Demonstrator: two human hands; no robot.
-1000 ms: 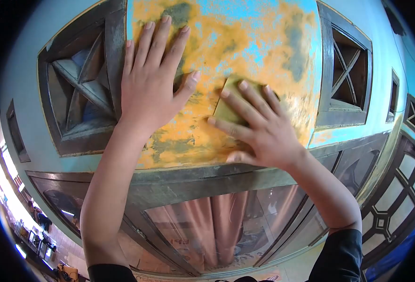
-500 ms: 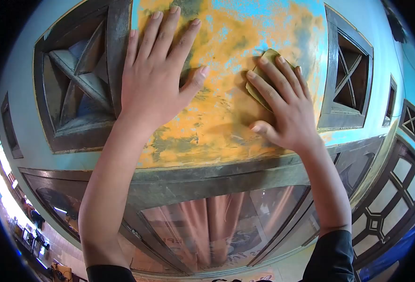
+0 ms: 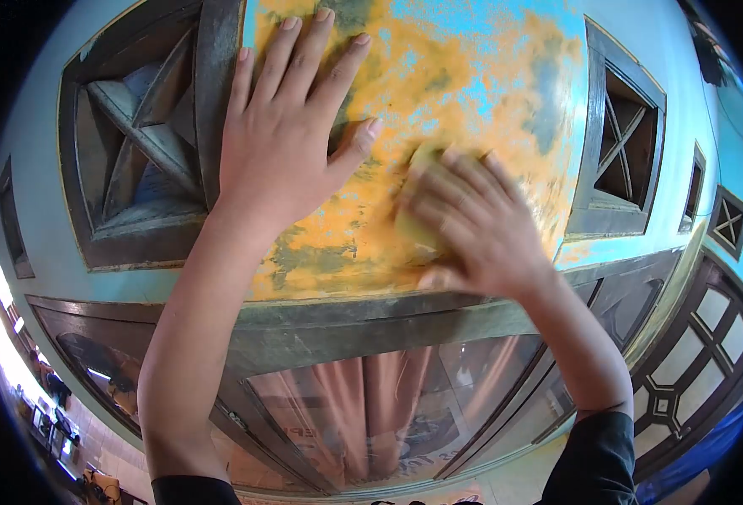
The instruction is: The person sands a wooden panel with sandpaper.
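Observation:
My left hand (image 3: 283, 143) lies flat with fingers spread on the upper left of a wall panel (image 3: 371, 261). That panel is patchy with orange, blue and grey-green paint. Lower and to the right, my right hand (image 3: 485, 223) presses a yellowish-green piece of sandpaper (image 3: 419, 227) against the same surface. Motion blurs this hand, and its fingers cover most of the sandpaper, whose left edge shows.
Wooden lattice vents flank the panel, one at left (image 3: 140, 135) and one at right (image 3: 620, 143). Below runs a dark wooden beam (image 3: 371, 324) above glass with a pinkish curtain (image 3: 367, 404) behind it. A paned wooden door (image 3: 700, 345) stands at lower right.
My right hand has slid left and slightly down across the panel with the sandpaper. My left hand stays in place on the wall, with a slight shift of the view.

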